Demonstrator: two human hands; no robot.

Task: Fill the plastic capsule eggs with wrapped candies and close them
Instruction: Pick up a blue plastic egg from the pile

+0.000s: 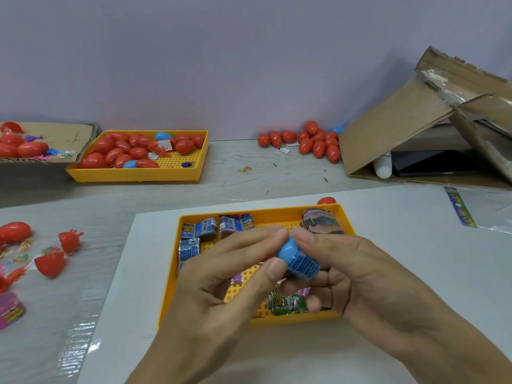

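Observation:
Both hands meet over the near yellow tray [343, 214]. My left hand [221, 281] pinches a smooth blue egg half [286, 252] between thumb and fingers. My right hand [346, 270] grips a ribbed blue piece [303, 266] joined to that half, thumb on top. Wrapped candies [198, 230] in blue packets lie in the tray's far left part. A green-wrapped candy [288, 302] lies under my right fingers. A bundle of dark wrappers [322, 220] sits in the tray's far right corner.
A second yellow tray [177, 173] of red and blue eggs stands at the back left. Loose red eggs [313, 142] lie at the back centre beside a cardboard box [410, 112]. Open red egg halves [51, 264] and toys lie at left.

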